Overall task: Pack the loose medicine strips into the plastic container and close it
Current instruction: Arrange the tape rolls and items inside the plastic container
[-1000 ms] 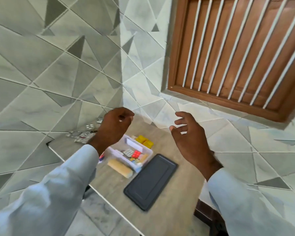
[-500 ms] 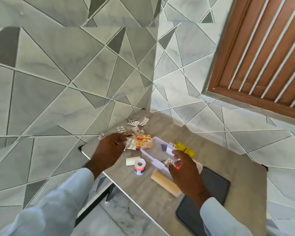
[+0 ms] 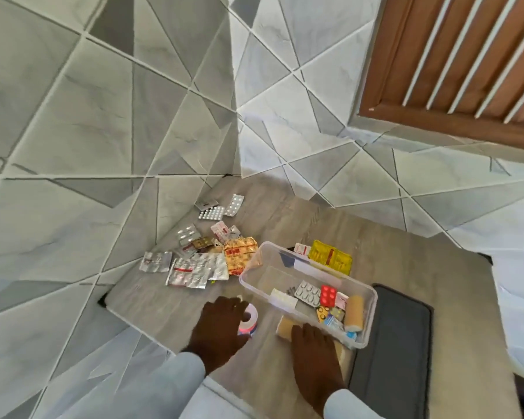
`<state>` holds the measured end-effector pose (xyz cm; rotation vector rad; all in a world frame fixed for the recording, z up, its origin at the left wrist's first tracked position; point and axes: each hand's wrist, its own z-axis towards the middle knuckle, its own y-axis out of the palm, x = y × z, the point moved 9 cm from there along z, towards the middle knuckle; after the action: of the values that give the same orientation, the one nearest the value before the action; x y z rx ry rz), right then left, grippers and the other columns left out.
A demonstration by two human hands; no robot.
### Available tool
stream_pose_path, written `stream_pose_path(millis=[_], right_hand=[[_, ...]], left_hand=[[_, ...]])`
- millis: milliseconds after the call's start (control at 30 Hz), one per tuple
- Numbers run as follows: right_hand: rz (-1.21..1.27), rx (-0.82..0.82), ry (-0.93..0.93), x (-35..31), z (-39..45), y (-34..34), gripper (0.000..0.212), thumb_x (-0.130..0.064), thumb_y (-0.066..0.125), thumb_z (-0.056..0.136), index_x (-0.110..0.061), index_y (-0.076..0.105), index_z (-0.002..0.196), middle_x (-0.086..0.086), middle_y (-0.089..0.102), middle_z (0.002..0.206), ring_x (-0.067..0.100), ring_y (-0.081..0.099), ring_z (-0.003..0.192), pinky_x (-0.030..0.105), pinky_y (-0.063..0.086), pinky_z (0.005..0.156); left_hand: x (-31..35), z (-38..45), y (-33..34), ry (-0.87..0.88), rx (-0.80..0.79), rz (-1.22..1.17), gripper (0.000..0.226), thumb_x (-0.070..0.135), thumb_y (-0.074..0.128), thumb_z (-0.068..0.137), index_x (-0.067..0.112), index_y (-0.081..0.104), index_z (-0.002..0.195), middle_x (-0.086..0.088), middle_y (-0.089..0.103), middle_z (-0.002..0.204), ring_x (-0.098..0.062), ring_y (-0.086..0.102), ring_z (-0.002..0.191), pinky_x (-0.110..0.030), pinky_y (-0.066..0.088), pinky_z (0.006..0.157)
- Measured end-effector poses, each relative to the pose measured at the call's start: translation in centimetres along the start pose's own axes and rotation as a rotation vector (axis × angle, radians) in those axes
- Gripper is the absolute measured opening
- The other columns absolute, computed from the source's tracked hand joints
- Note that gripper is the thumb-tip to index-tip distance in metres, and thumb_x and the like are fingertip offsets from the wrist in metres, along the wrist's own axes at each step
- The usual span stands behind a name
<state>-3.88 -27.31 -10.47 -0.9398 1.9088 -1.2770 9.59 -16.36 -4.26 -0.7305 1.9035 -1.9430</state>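
Observation:
The clear plastic container (image 3: 250,278) stands open on the wooden table and holds several strips, a red blister and a beige roll. Its dark grey lid (image 3: 390,352) lies flat to its right. Loose medicine strips (image 3: 194,267) are scattered left of and behind the container, with an orange pack (image 3: 239,257) among them. A yellow strip (image 3: 330,257) lies behind the container. My left hand (image 3: 220,329) curls over a white tape roll (image 3: 251,319) in front of the container. My right hand (image 3: 313,355) covers a beige bandage roll (image 3: 284,326) at the container's near wall.
The table (image 3: 285,219) sits in a corner of grey tiled walls, with its near-left edge close to my left hand. A brown louvred window (image 3: 454,62) is at the upper right. More silver strips (image 3: 221,208) lie near the back corner.
The view has tilted down towards the table. My left hand came back from the strip pile onto the tape roll. My right hand dropped from above the container onto the bandage roll.

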Motion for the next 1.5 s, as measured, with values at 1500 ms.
stream_pose_path(millis=[1500], right_hand=[[0.02, 0.124, 0.133, 1.2, 14.8, -7.1, 0.032, -0.029, 0.045, 0.093, -0.015, 0.049, 0.121, 0.013, 0.055, 0.126, 0.035, 0.05, 0.114, 0.045, 0.039, 0.094]], left_hand=[[0.1, 14.3, 2.0, 0.264, -0.319, 0.157, 0.025, 0.024, 0.042, 0.093, 0.018, 0.055, 0.113, -0.007, 0.063, 0.118, -0.029, 0.06, 0.107, -0.036, 0.047, 0.088]])
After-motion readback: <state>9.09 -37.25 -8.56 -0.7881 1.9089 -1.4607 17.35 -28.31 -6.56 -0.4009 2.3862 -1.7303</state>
